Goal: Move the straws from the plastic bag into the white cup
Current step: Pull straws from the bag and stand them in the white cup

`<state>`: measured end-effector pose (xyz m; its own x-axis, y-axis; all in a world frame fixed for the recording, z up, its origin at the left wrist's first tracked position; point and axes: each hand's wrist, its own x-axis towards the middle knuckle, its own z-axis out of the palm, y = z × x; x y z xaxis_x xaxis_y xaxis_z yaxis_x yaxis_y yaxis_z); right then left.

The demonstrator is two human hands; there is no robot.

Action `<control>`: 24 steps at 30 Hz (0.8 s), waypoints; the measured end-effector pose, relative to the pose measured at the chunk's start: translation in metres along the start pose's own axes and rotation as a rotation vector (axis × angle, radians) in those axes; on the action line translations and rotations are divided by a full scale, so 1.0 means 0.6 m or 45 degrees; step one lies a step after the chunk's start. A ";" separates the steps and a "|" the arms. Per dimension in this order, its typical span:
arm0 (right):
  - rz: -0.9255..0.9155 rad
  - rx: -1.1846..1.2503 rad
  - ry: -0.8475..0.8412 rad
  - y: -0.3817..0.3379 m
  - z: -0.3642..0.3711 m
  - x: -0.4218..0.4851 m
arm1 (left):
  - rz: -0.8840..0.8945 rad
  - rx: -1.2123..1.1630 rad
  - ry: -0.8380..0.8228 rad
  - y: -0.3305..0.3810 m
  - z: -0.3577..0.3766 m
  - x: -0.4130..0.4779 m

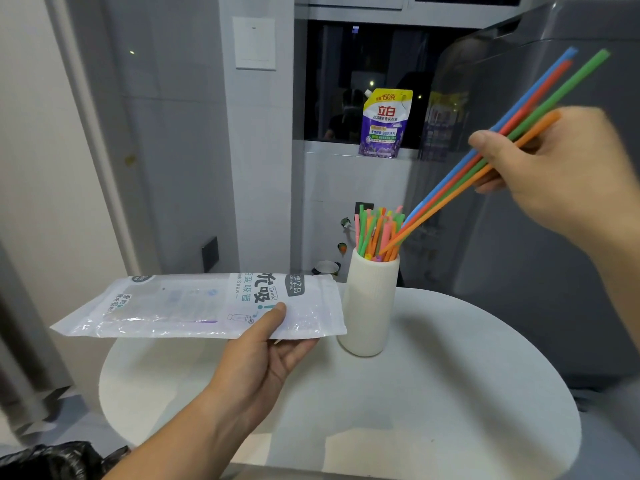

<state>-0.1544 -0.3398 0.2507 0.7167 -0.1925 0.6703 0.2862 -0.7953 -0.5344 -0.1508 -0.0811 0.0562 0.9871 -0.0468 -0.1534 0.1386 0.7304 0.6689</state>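
My left hand (263,355) grips the plastic straw bag (194,306) by its near edge, thumb on top, flat above the round white table (450,393). My right hand (554,168) pinches four long straws (446,188), their lower tips in the white cup (372,303) among the standing straws (375,233).

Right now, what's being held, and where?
Left hand holds the plastic bag by its near edge; right hand pinches four straws above their middle, lower ends reaching the white cup.
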 end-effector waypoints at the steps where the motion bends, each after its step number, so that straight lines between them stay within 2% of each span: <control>1: -0.004 -0.023 -0.019 -0.002 -0.001 0.000 | 0.001 -0.001 -0.001 0.000 0.000 0.000; 24: 0.005 -0.066 -0.158 -0.027 0.031 0.031 | 0.004 -0.017 -0.012 0.001 0.003 -0.003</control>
<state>-0.1338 -0.3198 0.2623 0.7919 -0.1257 0.5976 0.2522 -0.8239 -0.5076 -0.1525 -0.0818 0.0582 0.9882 -0.0509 -0.1444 0.1345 0.7396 0.6594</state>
